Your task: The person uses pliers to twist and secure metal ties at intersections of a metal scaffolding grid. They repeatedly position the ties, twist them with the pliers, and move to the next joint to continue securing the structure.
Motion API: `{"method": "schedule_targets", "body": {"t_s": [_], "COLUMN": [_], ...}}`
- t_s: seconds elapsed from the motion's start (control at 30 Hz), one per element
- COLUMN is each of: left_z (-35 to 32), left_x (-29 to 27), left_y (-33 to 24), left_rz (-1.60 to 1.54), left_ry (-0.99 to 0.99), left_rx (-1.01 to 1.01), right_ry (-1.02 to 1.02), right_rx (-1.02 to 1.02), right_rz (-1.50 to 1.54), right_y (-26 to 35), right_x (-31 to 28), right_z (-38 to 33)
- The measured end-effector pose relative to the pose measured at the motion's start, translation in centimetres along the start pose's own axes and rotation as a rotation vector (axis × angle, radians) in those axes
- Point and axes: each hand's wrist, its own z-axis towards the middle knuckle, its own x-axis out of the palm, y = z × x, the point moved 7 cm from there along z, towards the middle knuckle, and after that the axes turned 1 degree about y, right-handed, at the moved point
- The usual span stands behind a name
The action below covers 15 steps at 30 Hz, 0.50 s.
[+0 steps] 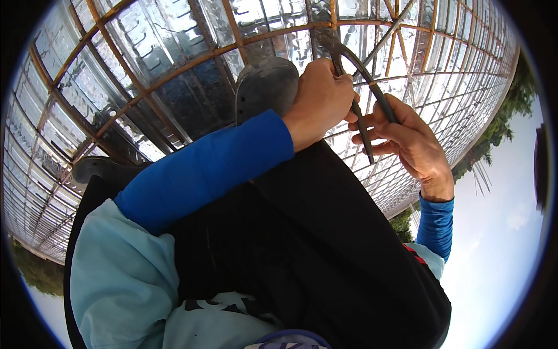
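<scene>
A pair of dark pincers point(367, 79) has its jaws at a rusty rebar crossing point(333, 25), and its two handles are spread apart. My right hand point(417, 139) grips the curved handle between thumb and fingers, with other fingertips reaching toward the straighter handle. Closed in a fist, my left hand point(322, 93) is right against that straighter handle and covers part of it. What its fingers hold is hidden. Blue sleeves point(209, 168) cover both forearms.
A rusty rebar grid point(174, 72) spreads over shiny corrugated metal sheeting point(154, 32). My dark shoes point(264, 87) rest on it, below my bent legs in black trousers point(325, 232). Green trees point(520, 87) and sky lie beyond the edge at right.
</scene>
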Motion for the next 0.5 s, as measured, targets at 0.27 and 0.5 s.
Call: {"method": "schedule_targets", "body": {"t_s": [0.27,0.5], "left_z": [0.7,1.5], "left_x": [0.8,0.7], "left_y": [0.6,0.7], "left_rz": [-0.046,-0.115], "left_ry": [-0.048,-0.105], "left_rx": [0.08,0.229], "right_ry": [0.038,-0.009], "right_rx": [-0.062,-0.204], "right_rz": [-0.176,-0.418], "right_y": [1.0,1.6], "right_x": [-0.8,-1.1], "right_z": [0.9,1.6]}}
